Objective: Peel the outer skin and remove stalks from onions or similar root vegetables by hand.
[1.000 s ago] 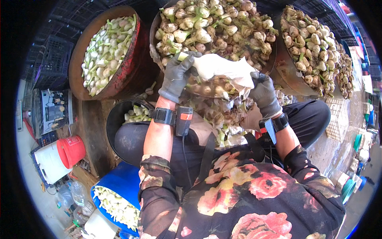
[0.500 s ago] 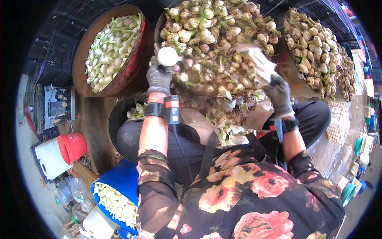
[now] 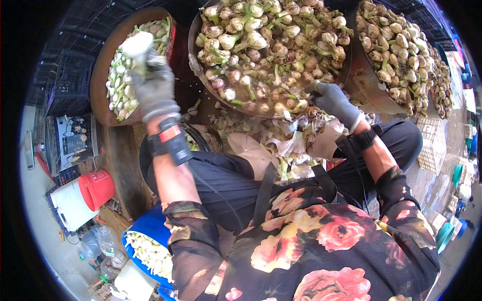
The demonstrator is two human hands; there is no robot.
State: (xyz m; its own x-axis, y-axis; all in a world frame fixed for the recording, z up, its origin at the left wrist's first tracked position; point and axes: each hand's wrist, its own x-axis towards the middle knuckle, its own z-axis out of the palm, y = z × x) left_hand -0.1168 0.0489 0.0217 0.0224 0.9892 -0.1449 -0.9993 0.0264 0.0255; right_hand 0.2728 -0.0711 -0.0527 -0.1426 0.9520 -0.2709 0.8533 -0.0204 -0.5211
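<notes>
My left hand (image 3: 154,90), in a grey glove and smeared by motion, holds a white, cleaned garlic bulb (image 3: 137,45). It is above the left basin (image 3: 103,93), where white bulbs with green stems lie heaped. At the right front of the wide middle basin (image 3: 197,62) is my gloved right hand (image 3: 335,104), its fingers curled at the edge of the heap of unpeeled garlic (image 3: 281,50). Whatever those fingers touch is hidden. Loose garlic skins (image 3: 292,145) lie between my legs, in front of the middle basin.
A third heap of unpeeled garlic (image 3: 394,55) stands at the right, a white crate (image 3: 431,143) nearer me. At my left are a black bucket (image 3: 208,134), a blue tub (image 3: 150,220) of pale pieces, a red bucket (image 3: 97,189) and dark crates (image 3: 73,75).
My left hand has carried the white garlic bulb leftward, over the left basin. My right hand no longer holds the pale skins and has moved left and slightly inward to the heap's edge.
</notes>
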